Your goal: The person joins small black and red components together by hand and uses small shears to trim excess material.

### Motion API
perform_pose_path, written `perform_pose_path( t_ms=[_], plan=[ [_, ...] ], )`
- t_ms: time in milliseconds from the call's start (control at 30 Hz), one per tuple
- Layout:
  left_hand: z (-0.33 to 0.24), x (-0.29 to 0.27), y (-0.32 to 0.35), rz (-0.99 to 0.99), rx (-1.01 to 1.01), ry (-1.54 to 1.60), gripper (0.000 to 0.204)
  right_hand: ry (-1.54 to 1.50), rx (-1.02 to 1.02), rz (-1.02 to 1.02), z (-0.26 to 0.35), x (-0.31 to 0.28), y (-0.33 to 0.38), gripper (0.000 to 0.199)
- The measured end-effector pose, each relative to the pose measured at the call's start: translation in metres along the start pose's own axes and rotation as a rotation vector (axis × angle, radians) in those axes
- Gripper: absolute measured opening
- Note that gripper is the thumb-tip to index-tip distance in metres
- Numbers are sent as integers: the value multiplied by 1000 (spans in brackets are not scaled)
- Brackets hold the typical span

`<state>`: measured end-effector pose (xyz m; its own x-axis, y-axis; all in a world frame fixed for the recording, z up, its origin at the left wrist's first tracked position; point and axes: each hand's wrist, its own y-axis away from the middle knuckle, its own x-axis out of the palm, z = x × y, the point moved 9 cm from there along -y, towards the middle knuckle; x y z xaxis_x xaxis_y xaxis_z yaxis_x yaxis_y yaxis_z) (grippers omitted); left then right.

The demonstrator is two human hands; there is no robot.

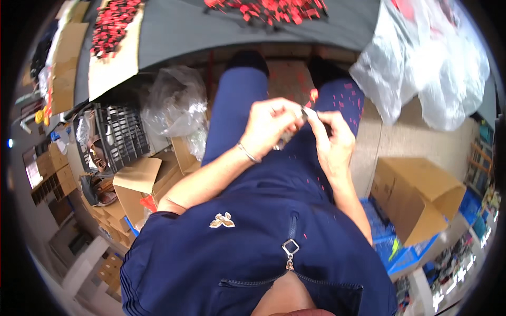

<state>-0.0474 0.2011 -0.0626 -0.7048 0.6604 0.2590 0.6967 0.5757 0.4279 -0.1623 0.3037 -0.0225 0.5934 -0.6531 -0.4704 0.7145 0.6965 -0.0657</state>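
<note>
Above my lap, my left hand (pixel 272 126) and my right hand (pixel 333 138) meet with their fingers pinched. Between their fingertips is a small red-and-black piece (pixel 314 96), its red end sticking up; its exact kind is too small to make out. Under my left fingers a shiny bit shows, mostly hidden by the hand. A bracelet circles my left wrist. Red scraps (pixel 345 98) are scattered over my dark blue trousers, most of them on the right thigh.
On the grey-covered table (pixel 174 39) ahead lie a heap of red-and-black pieces (pixel 269 10) and another heap (pixel 113 26) on a pale board. Clear plastic bags (pixel 421 68) hang at the right. Cardboard boxes (pixel 416 195), a blue crate (pixel 414 258) and a black crate (pixel 118 137) stand beside me.
</note>
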Motion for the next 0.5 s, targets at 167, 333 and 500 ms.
perform_pose_path(
  t_ms=[167, 333, 500],
  plan=[
    [-8, -21, -9, -40, -40, 49, 12, -171, 215, 20, -30, 1, -7, 11],
    [-103, -95, -29, -199, 251, 19, 10, -344, 261, 0, -38, -5, -16, 7],
    [-197, -208, -53, -427, 649, 425, 24, -446, 293, 47, -29, 12, -25, 7]
  ],
)
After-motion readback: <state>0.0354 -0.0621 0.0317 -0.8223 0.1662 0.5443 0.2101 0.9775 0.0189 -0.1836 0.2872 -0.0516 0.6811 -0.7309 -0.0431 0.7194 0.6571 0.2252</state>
